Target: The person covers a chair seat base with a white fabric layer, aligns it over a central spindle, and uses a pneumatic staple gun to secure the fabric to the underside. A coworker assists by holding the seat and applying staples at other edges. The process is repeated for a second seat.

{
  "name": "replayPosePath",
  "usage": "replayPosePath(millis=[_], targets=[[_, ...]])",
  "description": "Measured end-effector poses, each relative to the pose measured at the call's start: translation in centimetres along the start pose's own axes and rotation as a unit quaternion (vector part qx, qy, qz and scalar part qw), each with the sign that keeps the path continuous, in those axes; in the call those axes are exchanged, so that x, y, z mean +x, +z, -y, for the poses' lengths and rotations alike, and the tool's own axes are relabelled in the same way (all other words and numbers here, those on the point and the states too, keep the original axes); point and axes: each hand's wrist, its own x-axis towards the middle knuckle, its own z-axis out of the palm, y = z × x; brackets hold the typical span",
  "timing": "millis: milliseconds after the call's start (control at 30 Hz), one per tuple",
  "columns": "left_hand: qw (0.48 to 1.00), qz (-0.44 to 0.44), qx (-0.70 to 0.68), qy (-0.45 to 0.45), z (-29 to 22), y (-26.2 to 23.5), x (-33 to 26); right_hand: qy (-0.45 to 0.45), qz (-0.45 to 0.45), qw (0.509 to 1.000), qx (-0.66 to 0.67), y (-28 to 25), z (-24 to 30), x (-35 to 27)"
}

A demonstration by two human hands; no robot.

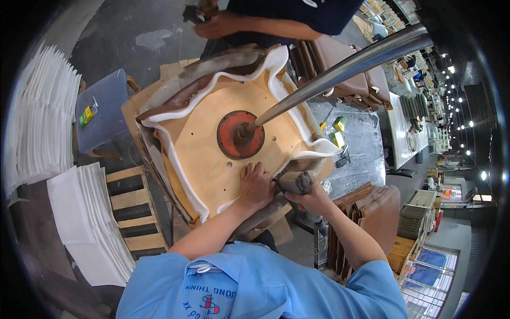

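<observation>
A light plywood seat panel (204, 133) lies underside up, with white foam padding (175, 151) and a brown cover (183, 100) standing up around its edges. At its near edge my left hand (257, 187) is closed, fingers bent and pressed on the wood where the cover folds over; the fingertips are partly hidden. My right hand (312, 201) grips a staple gun (296, 182), its body beside my left hand and its nose hidden by the panel's edge. A metal rod (340, 69) with a red round plate (227, 135) presses on the panel's middle.
Stacks of white foam sheets (42, 111) stand at the left by a wooden pallet (133, 202) and a blue-grey stool (103, 109). Brown cover pieces (372, 212) and a plastic-wrapped table (356, 159) are at the right. Another person's hand (218, 25) is across from me.
</observation>
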Motion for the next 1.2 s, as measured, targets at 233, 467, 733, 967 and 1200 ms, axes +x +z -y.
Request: replayPosePath(millis=[233,467,733,967,1200], targets=[[1.0,0.019,0.014,-0.008,-0.2,-0.6,0.0,0.017,-0.018,0.998,-0.062,0.7,0.0,0.8],[1.0,-0.002,-0.02,-0.007,-0.1,-1.4,-0.9,0.043,-0.014,0.996,-0.081,0.6,0.5,0.0],[0.998,-0.044,-0.042,-0.026,0.3,0.0,-0.8,0.017,0.016,0.997,-0.079,1.2,1.0,0.4],[0.999,-0.017,-0.043,0.009,0.7,-0.8,-1.2,0.028,-0.008,0.997,-0.076,1.3,0.3,0.0],[0.998,-0.002,-0.064,-0.027,0.8,-0.5,-1.0,0.016,0.001,0.999,-0.034,2.0,0.9,-2.0]])
